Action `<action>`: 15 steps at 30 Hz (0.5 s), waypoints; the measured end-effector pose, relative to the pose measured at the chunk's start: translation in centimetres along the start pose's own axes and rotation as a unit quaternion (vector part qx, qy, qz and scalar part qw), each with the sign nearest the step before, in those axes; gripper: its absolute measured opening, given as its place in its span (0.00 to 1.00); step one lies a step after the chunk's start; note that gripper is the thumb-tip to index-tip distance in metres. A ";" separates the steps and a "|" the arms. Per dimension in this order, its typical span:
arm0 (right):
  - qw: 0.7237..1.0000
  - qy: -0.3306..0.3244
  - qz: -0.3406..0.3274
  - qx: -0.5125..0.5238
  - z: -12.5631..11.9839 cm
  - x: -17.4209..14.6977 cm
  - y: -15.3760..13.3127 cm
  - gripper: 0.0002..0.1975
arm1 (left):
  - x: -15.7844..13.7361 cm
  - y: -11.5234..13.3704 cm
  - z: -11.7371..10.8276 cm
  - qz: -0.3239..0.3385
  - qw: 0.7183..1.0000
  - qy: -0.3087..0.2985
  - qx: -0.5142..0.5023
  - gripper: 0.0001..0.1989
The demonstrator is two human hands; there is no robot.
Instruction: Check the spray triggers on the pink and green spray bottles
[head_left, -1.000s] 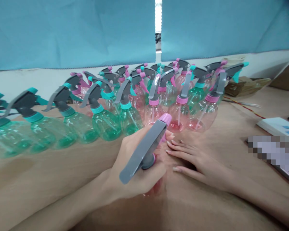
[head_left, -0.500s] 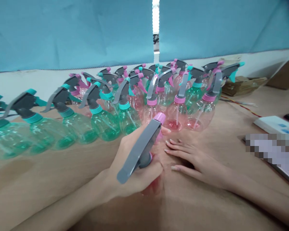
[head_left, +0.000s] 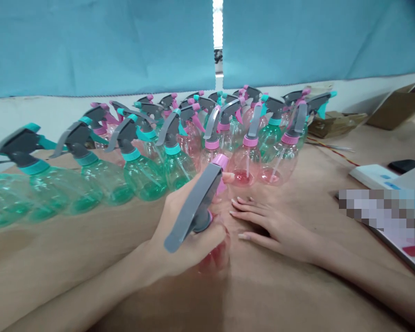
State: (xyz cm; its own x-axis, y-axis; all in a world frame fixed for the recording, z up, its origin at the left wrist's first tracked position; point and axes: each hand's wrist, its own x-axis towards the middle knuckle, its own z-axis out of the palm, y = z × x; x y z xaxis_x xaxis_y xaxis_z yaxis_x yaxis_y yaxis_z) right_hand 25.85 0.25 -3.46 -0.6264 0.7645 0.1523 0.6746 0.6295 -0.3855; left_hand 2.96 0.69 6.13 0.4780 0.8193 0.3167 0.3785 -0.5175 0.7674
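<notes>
Your left hand (head_left: 183, 256) is wrapped around the neck of a clear pink, round plastic spray bottle with grey-and-pink trigger head (head_left: 196, 203), near centre of the brown tabletop (head_left: 263, 299); right hand (head_left: 278, 226) lies spread, gripping nothing visible. Probably light, slick, flexy-walled; hold the stiff neck, not the body

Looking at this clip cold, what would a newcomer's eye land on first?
Probably the pink spray bottle near the center, gripped in the left hand, with the right hand spread on the table beside it. Next, likely the crowd of green and pink spray bottles behind, reaching the left edge, below a broad blue cloth across the top.
</notes>
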 end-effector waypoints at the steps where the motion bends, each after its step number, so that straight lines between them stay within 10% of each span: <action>1: 1.000 0.001 0.002 0.000 0.0 0.0 0.0 0.29 | 0.0 0.0 0.0 -0.008 1.000 -0.001 -0.005 0.18; 15: 1.000 -0.001 -0.005 -0.008 0.1 0.0 0.1 0.30 | 0.3 0.7 0.0 -0.023 1.000 0.005 -0.017 0.13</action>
State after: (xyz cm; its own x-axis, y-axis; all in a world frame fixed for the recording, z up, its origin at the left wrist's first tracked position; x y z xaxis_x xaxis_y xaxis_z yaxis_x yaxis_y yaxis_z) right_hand 25.83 0.27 -3.61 -0.6344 0.7576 0.1535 0.6745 0.6395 -0.3687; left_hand 3.39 0.60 6.71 0.4524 0.8450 0.2852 0.3726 -0.4696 0.8004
